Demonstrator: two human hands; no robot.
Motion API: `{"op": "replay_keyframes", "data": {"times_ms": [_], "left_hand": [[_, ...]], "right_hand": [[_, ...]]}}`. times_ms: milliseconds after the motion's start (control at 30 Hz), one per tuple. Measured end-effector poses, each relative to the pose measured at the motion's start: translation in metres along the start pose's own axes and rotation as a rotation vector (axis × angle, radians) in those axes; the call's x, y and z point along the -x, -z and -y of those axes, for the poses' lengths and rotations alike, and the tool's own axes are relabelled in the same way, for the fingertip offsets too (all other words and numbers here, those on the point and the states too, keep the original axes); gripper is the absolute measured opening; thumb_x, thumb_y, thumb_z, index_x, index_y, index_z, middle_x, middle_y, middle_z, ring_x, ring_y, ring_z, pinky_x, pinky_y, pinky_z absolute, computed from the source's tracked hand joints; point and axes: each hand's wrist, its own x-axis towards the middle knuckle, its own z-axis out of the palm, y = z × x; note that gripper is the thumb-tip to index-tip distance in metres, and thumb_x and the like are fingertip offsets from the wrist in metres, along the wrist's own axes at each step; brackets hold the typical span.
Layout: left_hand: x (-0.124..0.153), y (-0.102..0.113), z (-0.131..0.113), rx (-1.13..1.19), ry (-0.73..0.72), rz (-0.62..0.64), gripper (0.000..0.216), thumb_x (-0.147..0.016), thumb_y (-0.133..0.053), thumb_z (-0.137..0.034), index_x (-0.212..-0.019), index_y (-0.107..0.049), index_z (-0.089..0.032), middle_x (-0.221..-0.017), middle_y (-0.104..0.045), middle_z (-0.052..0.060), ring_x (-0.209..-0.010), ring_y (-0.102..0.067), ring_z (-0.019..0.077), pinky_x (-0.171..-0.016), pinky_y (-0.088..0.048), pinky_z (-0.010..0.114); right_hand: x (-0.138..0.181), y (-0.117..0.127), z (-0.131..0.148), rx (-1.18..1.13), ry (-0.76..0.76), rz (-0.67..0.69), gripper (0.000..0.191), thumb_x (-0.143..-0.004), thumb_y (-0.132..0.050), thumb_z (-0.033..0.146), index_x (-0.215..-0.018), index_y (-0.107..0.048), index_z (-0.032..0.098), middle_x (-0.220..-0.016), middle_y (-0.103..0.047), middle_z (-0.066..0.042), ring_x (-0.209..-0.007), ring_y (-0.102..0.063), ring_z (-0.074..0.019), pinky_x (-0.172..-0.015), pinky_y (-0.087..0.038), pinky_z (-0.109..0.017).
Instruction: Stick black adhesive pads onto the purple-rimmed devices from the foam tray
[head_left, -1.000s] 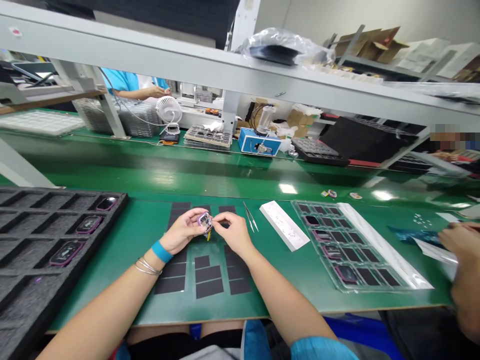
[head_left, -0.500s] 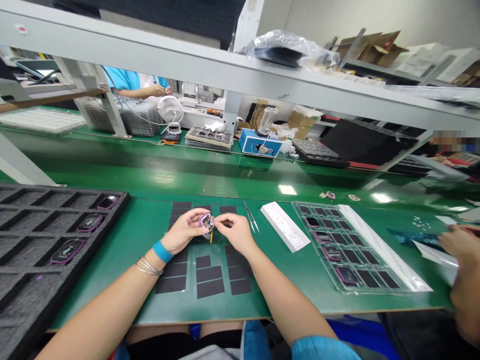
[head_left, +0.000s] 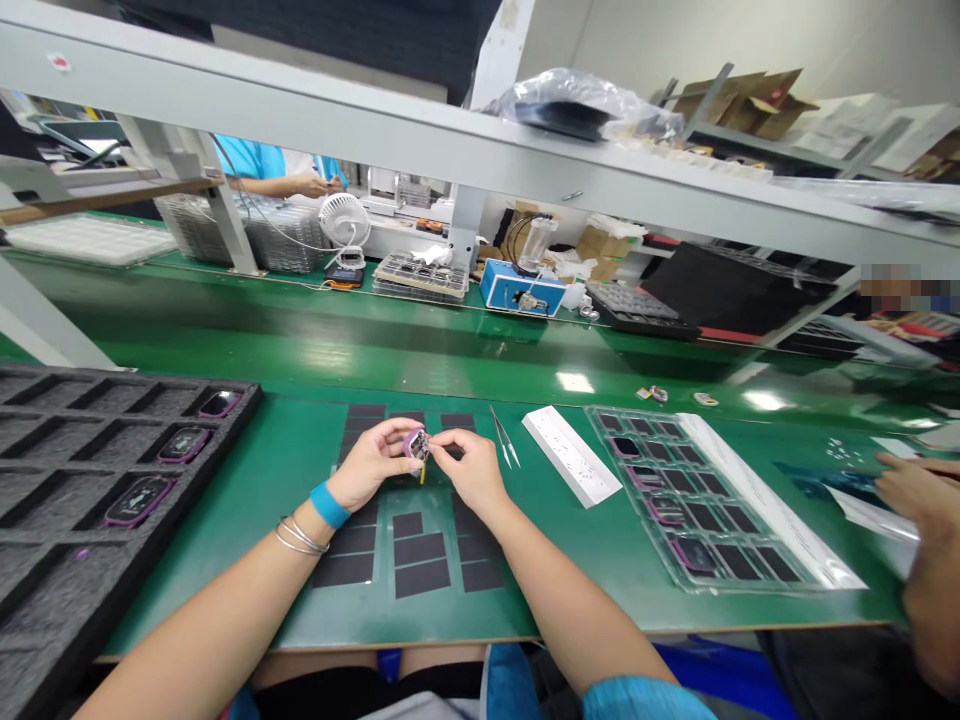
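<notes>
My left hand [head_left: 375,462] grips a small purple watch case [head_left: 414,443] by its sides, its open inner side with tiny parts facing right. A short yellow strip [head_left: 423,474] hangs from its lower edge. The fingertips of my right hand [head_left: 469,468] are pinched together at the right edge of the case; whatever lies between them is too small to make out. Under and around both hands, rows of dark rectangular sheets [head_left: 420,549] lie on the green mat. Metal tweezers [head_left: 505,440] rest just right of my right hand.
A white tray of tiny bits [head_left: 571,458] lies beside the tweezers. Right of it is a clear tray [head_left: 694,578] with watch cases and dark sheets. A grey foam tray [head_left: 97,450] holds purple watches at left. Another person's hands [head_left: 911,490] work at far right.
The watch case has turned slightly in my left hand, so its inside faces more to the right. Both hands stay nearly in place; the whole view has shifted a little.
</notes>
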Motion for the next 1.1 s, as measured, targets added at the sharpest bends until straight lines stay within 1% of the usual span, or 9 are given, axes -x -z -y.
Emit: {"op": "replay_keyframes", "data": {"times_ms": [233, 400, 467, 567, 667, 767, 867, 1000, 1100], "left_hand": [[0.003, -0.006, 0.001, 0.058, -0.018, -0.031, 0.05, -0.052, -0.083, -0.011, -0.098, -0.064, -0.017, -0.091, -0.068, 0.004, -0.082, -0.063, 0.0147, -0.074, -0.051, 0.025], [0.003, -0.005, 0.003, 0.056, -0.011, -0.033, 0.05, -0.052, -0.083, -0.01, -0.097, -0.063, -0.017, -0.09, -0.068, 0.003, -0.083, -0.063, 0.0139, -0.075, -0.05, 0.024], [0.002, -0.004, 0.004, 0.059, -0.006, -0.034, 0.05, -0.052, -0.083, -0.01, -0.098, -0.063, -0.017, -0.09, -0.068, 0.003, -0.083, -0.063, 0.0134, -0.076, -0.05, 0.023], [0.001, -0.003, 0.003, 0.088, 0.016, -0.012, 0.049, -0.054, -0.082, -0.01, -0.098, -0.063, -0.017, -0.091, -0.068, 0.003, -0.082, -0.063, 0.013, -0.076, -0.05, 0.023], [0.0, -0.003, 0.002, 0.123, 0.04, 0.023, 0.048, -0.055, -0.082, -0.011, -0.099, -0.063, -0.017, -0.092, -0.068, 0.003, -0.08, -0.063, 0.0128, -0.074, -0.051, 0.023], [0.0, -0.002, 0.003, 0.139, 0.076, 0.054, 0.047, -0.056, -0.082, -0.011, -0.098, -0.063, -0.018, -0.09, -0.067, 0.001, -0.076, -0.063, 0.0113, -0.071, -0.052, 0.023], [0.001, -0.001, 0.005, 0.153, 0.127, 0.102, 0.045, -0.058, -0.08, -0.011, -0.099, -0.063, -0.02, -0.087, -0.066, 0.0, -0.074, -0.063, 0.0111, -0.071, -0.053, 0.025], [0.002, -0.001, 0.005, 0.157, 0.177, 0.169, 0.04, -0.062, -0.078, -0.012, -0.097, -0.063, -0.02, -0.086, -0.066, 0.0, -0.078, -0.064, 0.013, -0.074, -0.054, 0.027], [0.002, -0.002, 0.004, 0.17, 0.183, 0.174, 0.038, -0.062, -0.078, -0.012, -0.096, -0.063, -0.02, -0.085, -0.066, 0.0, -0.078, -0.063, 0.013, -0.075, -0.054, 0.027]], "right_hand": [[0.005, -0.004, 0.001, 0.142, 0.181, -0.031, 0.014, -0.082, -0.055, 0.018, -0.08, -0.068, 0.024, -0.085, -0.072, -0.003, -0.081, -0.066, -0.0185, -0.076, -0.051, -0.031], [0.007, -0.006, 0.001, 0.268, 0.286, -0.013, 0.017, -0.085, -0.051, 0.017, -0.081, -0.067, 0.021, -0.085, -0.071, -0.007, -0.081, -0.066, -0.0212, -0.078, -0.05, -0.034], [0.006, -0.005, 0.0, 0.272, 0.28, -0.006, 0.018, -0.085, -0.051, 0.016, -0.08, -0.068, 0.02, -0.084, -0.071, -0.008, -0.081, -0.065, -0.0218, -0.078, -0.049, -0.035], [0.002, 0.0, 0.002, 0.143, 0.169, 0.024, 0.013, -0.082, -0.056, 0.017, -0.078, -0.068, 0.021, -0.082, -0.071, -0.005, -0.077, -0.066, -0.02, -0.075, -0.05, -0.033], [-0.002, 0.006, 0.007, 0.005, 0.102, -0.031, 0.008, -0.079, -0.061, 0.02, -0.077, -0.068, 0.023, -0.085, -0.071, -0.003, -0.083, -0.065, -0.0191, -0.08, -0.05, -0.033], [-0.002, 0.007, 0.013, -0.01, 0.204, -0.079, 0.007, -0.079, -0.063, 0.021, -0.077, -0.069, 0.025, -0.095, -0.07, -0.004, -0.096, -0.06, -0.0202, -0.089, -0.045, -0.038], [0.001, 0.003, 0.016, -0.01, 0.28, -0.043, 0.009, -0.08, -0.062, 0.02, -0.079, -0.069, 0.025, -0.095, -0.069, -0.004, -0.095, -0.059, -0.0194, -0.089, -0.045, -0.038], [0.003, 0.001, 0.013, 0.04, 0.27, -0.004, 0.011, -0.082, -0.06, 0.02, -0.078, -0.068, 0.025, -0.091, -0.068, -0.004, -0.089, -0.06, -0.0195, -0.087, -0.045, -0.039], [0.002, 0.001, 0.012, 0.022, 0.247, -0.008, 0.01, -0.081, -0.06, 0.02, -0.076, -0.068, 0.025, -0.09, -0.068, -0.004, -0.092, -0.06, -0.0199, -0.09, -0.044, -0.041]]}}
